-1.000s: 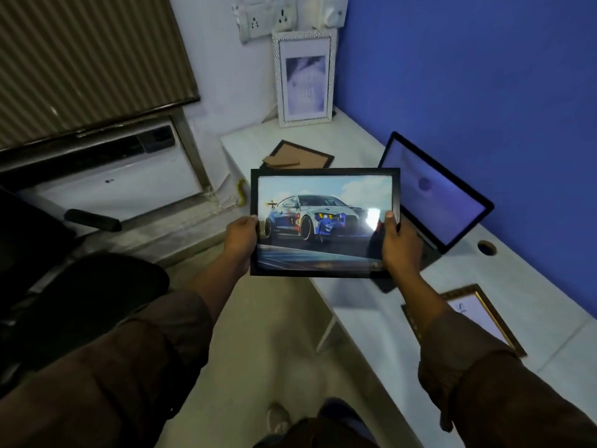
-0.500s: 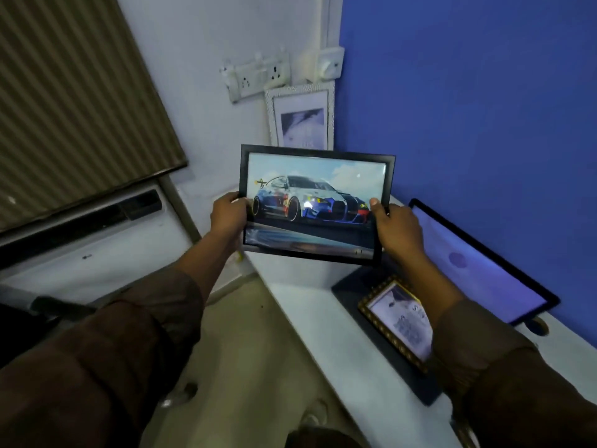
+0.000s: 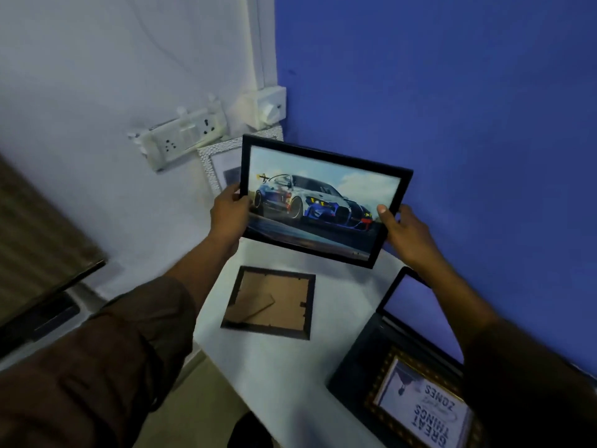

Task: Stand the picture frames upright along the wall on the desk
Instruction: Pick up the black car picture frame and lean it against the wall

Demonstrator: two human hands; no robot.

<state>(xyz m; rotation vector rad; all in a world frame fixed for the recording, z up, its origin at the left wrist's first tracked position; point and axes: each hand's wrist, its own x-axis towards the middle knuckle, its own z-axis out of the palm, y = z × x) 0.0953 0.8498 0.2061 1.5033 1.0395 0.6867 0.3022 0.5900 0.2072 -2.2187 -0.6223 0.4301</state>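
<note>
I've got the car picture frame [image 3: 318, 202] pinched at both short ends, left hand [image 3: 227, 213] and right hand [image 3: 405, 231], held tilted in the air above the back of the counter [image 3: 339, 318], near the corner. To land it well I'd level it, set the bottom edge down just beside the white frame [image 3: 219, 164] leaning there, then tip the top back against the blue wall [image 3: 452, 124], clear of the face-down frame [image 3: 269, 302] below.
</note>
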